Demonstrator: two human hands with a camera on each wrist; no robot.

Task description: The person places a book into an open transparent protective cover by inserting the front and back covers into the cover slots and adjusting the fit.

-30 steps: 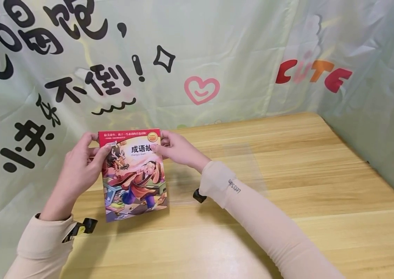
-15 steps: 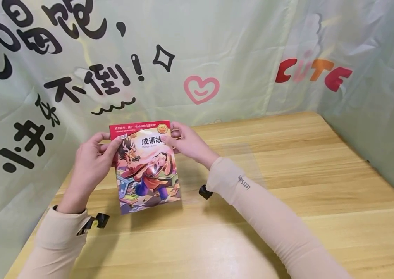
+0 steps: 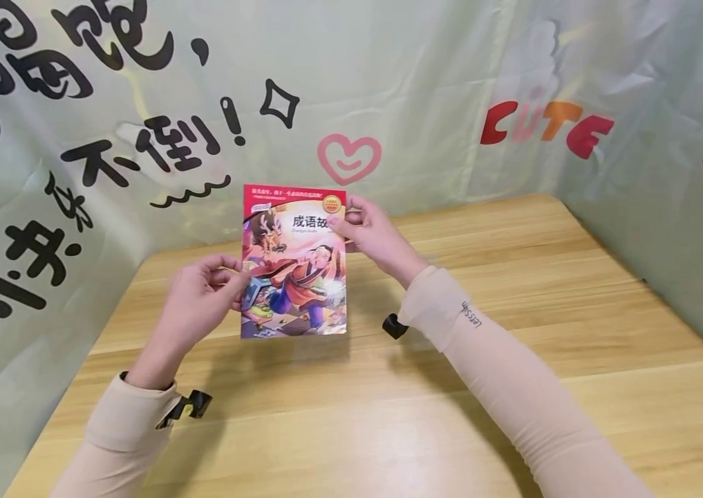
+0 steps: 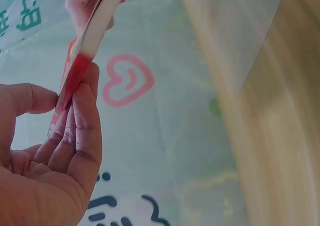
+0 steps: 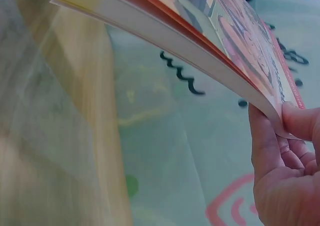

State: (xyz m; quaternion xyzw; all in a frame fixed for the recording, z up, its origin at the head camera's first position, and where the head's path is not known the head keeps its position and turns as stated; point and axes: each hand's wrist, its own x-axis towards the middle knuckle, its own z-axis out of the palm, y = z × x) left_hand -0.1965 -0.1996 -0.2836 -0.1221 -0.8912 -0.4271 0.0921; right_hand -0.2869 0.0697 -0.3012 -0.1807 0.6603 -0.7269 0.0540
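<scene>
A thin children's storybook [image 3: 295,277] with a red top band and a colourful cartoon cover is held up over the wooden table, cover facing the head camera. My left hand [image 3: 195,304] pinches its left edge about midway down, thumb on the front. At the upper right edge, my right hand [image 3: 382,242] grips the book, its thumb on the cover beside the title. In the right wrist view the book [image 5: 220,30] shows its white page edges, and the cover corner bends a little by the thumb. The left wrist view has the book [image 4: 82,68] nearly edge-on between thumb and fingers.
The wooden table [image 3: 513,332] spreads below both arms. A thin translucent sheet [image 4: 230,30] lies on it. Pale green curtains [image 3: 413,90] with printed letters and a pink heart stand along the back and sides. Small black cameras sit at both wrists.
Both hands have carried the book rightward and upward, and it now stands straighter in view. My left hand's hold has shifted from the upper left corner down to the middle of the left edge.
</scene>
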